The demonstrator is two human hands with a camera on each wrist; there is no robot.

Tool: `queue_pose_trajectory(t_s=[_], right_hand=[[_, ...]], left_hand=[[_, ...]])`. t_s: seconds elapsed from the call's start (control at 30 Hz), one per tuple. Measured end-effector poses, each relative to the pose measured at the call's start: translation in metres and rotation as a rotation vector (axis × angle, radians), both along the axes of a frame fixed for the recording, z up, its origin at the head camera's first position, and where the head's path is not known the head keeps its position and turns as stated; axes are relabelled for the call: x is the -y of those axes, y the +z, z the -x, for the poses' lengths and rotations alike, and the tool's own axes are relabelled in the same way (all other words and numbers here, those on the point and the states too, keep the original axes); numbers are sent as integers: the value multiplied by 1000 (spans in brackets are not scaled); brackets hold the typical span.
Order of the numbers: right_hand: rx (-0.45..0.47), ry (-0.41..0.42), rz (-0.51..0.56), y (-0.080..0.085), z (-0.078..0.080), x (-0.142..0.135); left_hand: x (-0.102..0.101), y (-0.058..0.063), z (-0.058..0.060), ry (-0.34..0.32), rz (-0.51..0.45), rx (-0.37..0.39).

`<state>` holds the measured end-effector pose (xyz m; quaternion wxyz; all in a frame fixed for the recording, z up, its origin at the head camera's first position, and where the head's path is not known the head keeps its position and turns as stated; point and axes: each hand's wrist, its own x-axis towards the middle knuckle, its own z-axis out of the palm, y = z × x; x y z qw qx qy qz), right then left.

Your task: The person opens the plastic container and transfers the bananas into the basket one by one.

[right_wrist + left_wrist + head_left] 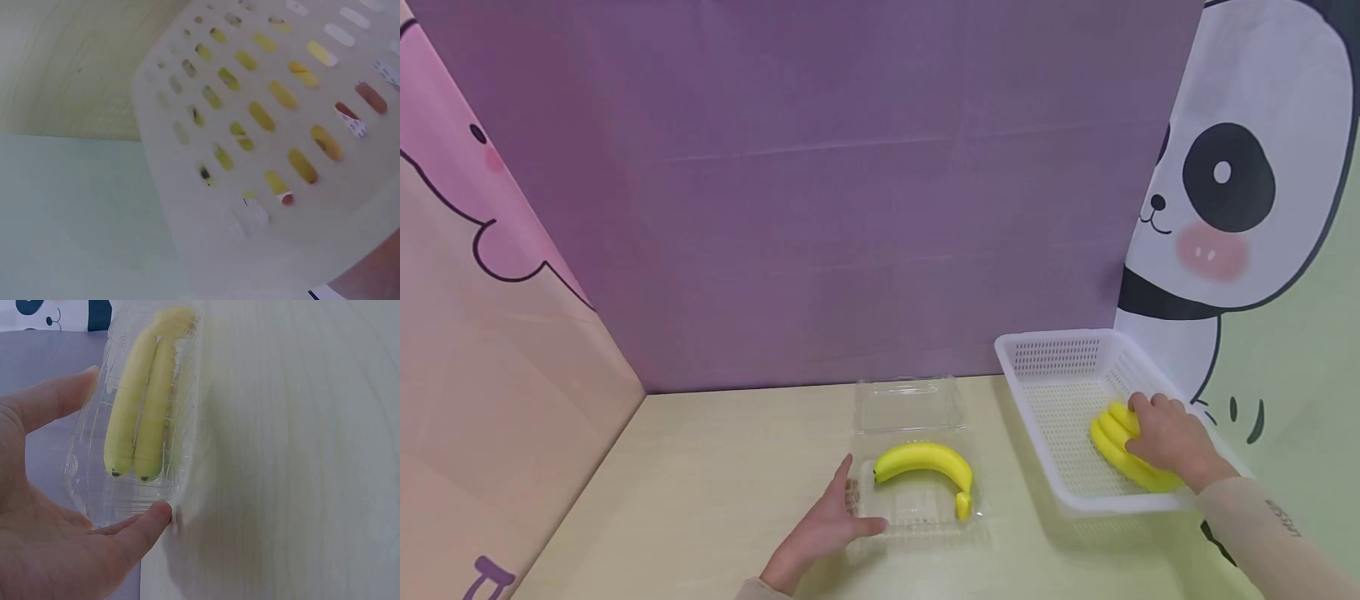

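The job looks part done; a yellow banana [925, 456] is in the clear box [913, 504], its lid [910, 406] is not shut, and a bunch of bananas [1111, 442] in the white basket [1056, 335] seems to be what is left; the left hand [827, 518] touches the box's left end with thumb and finger spread wide; the right hand [1172, 437] bends its fingers round the bunch and holds it. Box and basket sit on a pale table [715, 483]; a purple wall [812, 208] is behind, with a big panda picture [1228, 179] at right and a pink picture [512, 250] at left.
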<state>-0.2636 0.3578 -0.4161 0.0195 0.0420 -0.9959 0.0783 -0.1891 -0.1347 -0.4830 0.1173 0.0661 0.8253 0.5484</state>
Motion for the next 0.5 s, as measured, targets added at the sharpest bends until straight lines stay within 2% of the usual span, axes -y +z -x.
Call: queue_pose_trajectory(t_s=[0.3, 0.5], right_hand=[[60, -34, 40, 4, 0, -1], [71, -52, 72, 12, -3, 1]], left_hand=[[-1, -1, -1, 16, 5, -1], [-2, 3, -3, 14, 13, 4]])
